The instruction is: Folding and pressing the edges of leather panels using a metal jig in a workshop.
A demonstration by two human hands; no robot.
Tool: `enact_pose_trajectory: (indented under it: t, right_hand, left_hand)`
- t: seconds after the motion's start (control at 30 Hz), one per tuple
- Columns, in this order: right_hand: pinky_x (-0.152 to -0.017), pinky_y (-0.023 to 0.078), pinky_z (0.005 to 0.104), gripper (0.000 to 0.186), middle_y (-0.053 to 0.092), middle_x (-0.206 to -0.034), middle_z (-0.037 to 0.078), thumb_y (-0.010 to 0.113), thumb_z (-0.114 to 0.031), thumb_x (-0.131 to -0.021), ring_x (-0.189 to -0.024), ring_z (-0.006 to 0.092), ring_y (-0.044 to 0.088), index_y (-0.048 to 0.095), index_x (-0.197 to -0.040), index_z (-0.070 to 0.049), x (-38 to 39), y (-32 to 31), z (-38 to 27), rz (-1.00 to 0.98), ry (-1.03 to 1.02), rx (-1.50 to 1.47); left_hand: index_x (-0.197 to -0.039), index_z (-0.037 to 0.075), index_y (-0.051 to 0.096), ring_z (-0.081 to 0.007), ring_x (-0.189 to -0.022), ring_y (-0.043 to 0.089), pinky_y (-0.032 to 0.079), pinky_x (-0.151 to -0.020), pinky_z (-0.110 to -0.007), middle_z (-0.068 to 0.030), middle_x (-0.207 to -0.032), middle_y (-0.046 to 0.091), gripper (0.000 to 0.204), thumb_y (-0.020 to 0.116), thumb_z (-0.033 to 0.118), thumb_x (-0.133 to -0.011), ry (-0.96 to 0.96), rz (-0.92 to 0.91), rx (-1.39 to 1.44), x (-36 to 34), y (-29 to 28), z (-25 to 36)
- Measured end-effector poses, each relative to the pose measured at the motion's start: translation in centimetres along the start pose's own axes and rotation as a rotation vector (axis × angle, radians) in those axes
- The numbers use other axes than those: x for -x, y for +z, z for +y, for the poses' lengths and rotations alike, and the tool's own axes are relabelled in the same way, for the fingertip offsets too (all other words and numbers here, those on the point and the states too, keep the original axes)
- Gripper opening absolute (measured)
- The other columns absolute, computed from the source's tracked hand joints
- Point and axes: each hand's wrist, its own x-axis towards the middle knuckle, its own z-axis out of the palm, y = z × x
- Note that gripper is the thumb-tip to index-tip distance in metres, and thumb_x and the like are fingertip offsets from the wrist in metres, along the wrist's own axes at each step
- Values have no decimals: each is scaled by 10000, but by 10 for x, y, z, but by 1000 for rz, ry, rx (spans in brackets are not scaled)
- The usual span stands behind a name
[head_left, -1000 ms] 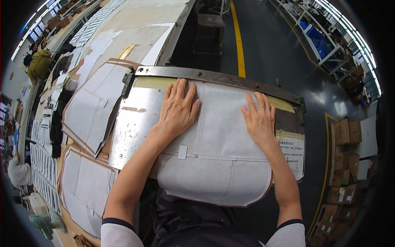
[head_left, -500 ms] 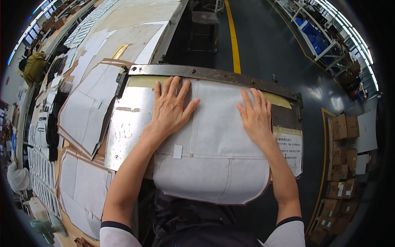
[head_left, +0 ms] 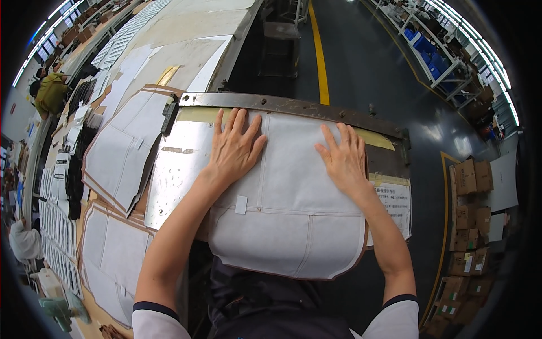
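A white fabric panel [head_left: 293,175] with brown edges, stitched seams and a small white tab lies over a metal plate [head_left: 186,155], its near end hanging past the plate's front edge. My left hand [head_left: 234,144] rests flat at the panel's upper left, fingers spread, tips close to the dark metal bar [head_left: 271,104] along the plate's far side. On the panel's upper right lies my right hand [head_left: 345,158], open, its fingers stretched toward the same bar. Neither hand grips the fabric. The panel's far edge runs up to the bar; whether it goes underneath cannot be told.
Stacks of similar white panels [head_left: 121,152] lie on the worktable at left. A printed sheet [head_left: 392,206] is fixed at the plate's right side. Cardboard boxes [head_left: 467,217] stand along the right, beyond a yellow floor line. A person [head_left: 49,96] is at the far left.
My right hand has shifted slightly left on the panel. The panel has moved slightly left in view, and my left hand stays nearly in place.
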Motion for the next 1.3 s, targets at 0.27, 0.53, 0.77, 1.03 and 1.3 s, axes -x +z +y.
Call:
enact_pose_trajectory:
  t: [0.27, 0.53, 0.77, 1.03, 1.3]
  right_hand:
    - [-1101, 362, 564, 541, 484, -1426, 250, 542, -420, -1063, -1343, 424, 457, 531, -1473, -67, 3, 0, 3, 7, -2, -38]
    - [-1123, 373, 536, 564, 495, -1445, 234, 590, -481, -1027, -1372, 407, 456, 585, -1472, -134, -3, -13, -5, -34, -17, 6]
    - [-1090, 388, 593, 588, 467, -1432, 265, 588, -508, -1024, -1362, 455, 434, 582, -1460, -115, -3, -11, -7, -49, -27, -17]
    - [-1104, 372, 564, 555, 462, -1415, 230, 592, -469, -1031, -1362, 410, 424, 581, -1460, -117, -5, -14, -9, -57, -20, -33]
    - [-1113, 361, 551, 549, 465, -1418, 221, 589, -468, -1034, -1363, 400, 420, 587, -1455, -116, -3, -15, -8, -51, -12, -28]
  left_hand:
    - [-1445, -2, 555, -475, -1468, 399, 276, -1237, -521, -362, -1517, 456, 561, 473, 417, -1081, -25, -51, 94, 1, -1, 3]
    - [-1460, 118, 575, -411, -1473, 369, 176, -1261, -571, -289, -1444, 480, 486, 489, 410, -1082, -38, -68, 107, 0, -6, 3]
    - [-1467, 144, 575, -399, -1445, 387, 184, -1259, -584, -268, -1433, 470, 476, 497, 413, -1082, -20, -140, 41, -4, -8, 5]
    - [-1477, 186, 570, -449, -1439, 381, 211, -1249, -588, -294, -1450, 455, 490, 494, 461, -1078, 1, -122, 67, -2, -11, 6]
    - [-1459, 172, 590, -471, -1422, 411, 313, -1201, -564, -310, -1438, 461, 458, 506, 416, -1080, 15, -79, 95, -3, -9, 5]
